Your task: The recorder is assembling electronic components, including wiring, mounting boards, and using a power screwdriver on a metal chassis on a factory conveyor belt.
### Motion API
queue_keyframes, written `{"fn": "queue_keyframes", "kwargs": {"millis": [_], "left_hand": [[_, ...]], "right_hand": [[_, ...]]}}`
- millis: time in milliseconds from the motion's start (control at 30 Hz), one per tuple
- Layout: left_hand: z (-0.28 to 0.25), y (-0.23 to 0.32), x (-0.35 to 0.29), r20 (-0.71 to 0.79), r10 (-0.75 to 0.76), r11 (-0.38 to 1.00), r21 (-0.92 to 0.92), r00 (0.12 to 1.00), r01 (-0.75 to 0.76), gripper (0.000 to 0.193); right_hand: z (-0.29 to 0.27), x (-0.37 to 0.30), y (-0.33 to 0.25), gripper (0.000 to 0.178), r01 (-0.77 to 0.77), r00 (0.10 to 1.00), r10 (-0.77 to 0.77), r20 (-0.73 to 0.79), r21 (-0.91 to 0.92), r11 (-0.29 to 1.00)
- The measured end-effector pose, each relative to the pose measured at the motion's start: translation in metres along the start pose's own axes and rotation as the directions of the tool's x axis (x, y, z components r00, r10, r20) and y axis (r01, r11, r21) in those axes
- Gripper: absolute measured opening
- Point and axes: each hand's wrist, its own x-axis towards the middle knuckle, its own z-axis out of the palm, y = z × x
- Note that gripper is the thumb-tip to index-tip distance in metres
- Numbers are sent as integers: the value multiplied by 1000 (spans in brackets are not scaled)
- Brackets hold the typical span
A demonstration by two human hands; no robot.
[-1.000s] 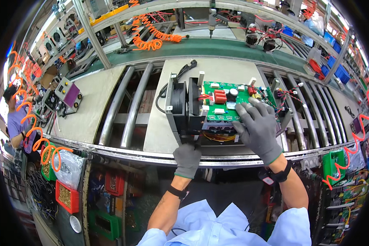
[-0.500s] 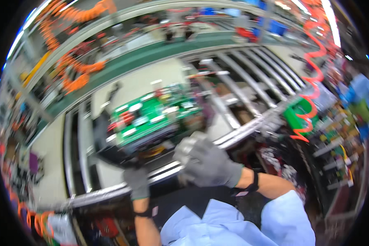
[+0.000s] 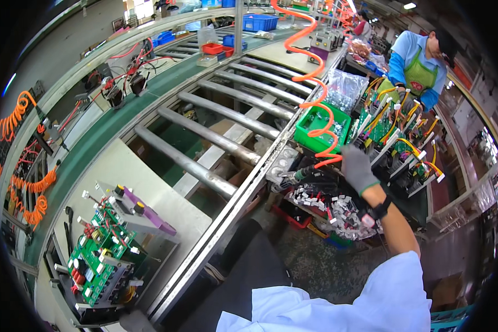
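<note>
My right hand (image 3: pixel 359 170), in a grey glove, reaches out between a green bin (image 3: pixel 322 128) of small metal parts and a crowd of upright circuit boards (image 3: pixel 395 135). The back of the hand faces me and its fingers are hidden. Close to it, an orange coiled air hose (image 3: pixel 327 145) runs down to a dark hand-tool end (image 3: pixel 305 172). At the lower left, a green circuit board assembly (image 3: pixel 102 254) with a purple-edged metal plate (image 3: pixel 149 213) sits on a pale board (image 3: pixel 144 171). My left hand (image 3: pixel 135 321) shows only as a dark gloved patch near the assembly.
Metal rollers (image 3: pixel 221 116) span the conveyor, with a rail (image 3: pixel 227 221) along its near side. Below my right arm is a heap of white connectors with leads (image 3: pixel 337 213). A co-worker (image 3: pixel 418 66) stands beyond the boards. Blue bins (image 3: pixel 260 22) are at the back.
My view has swung right. My right hand has left the assembly's near edge and stretched out to the right. The assembly now appears at lower left.
</note>
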Motion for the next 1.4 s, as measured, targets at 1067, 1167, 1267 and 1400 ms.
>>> {"fn": "queue_keyframes", "kwargs": {"millis": [1067,1167,1267,1400], "left_hand": [[-21,30,-24,-91,52,999,1,995,-52,26],[-18,29,-22,-120,55,998,-10,991,-56,25],[-11,19,-19,-134,118,993,6,984,-118,19],[-1,10,-15,-113,71,997,34,991,-67,18]], "right_hand": [[39,132,12,28,113,959,-197,202,365,924],[44,134,6,29,124,967,-198,162,378,917],[45,138,-5,29,158,969,-220,114,401,902],[52,145,-30,30,188,969,-241,55,465,865]]}}
